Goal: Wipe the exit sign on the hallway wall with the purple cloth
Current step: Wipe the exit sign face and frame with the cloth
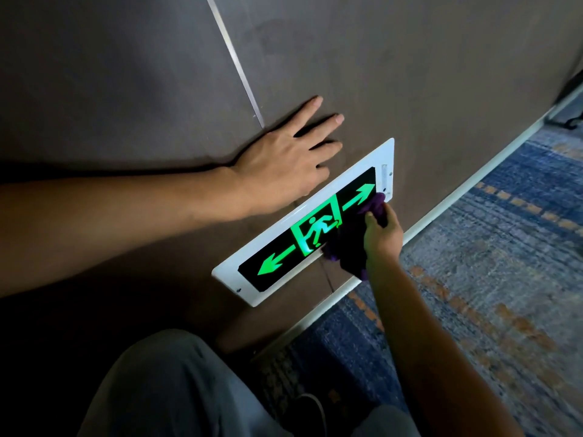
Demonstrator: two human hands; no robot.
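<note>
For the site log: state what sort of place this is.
Probably a hallway in a commercial building: a lit green exit sign set low on a dark panelled wall, above patterned blue carpet.

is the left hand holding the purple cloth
No, the left hand lies flat and empty on the wall; the right hand grips the purple cloth against the exit sign.

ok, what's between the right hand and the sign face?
Head view: only the purple cloth, bunched in the right hand and pressed on the exit sign near its right arrow.
</note>
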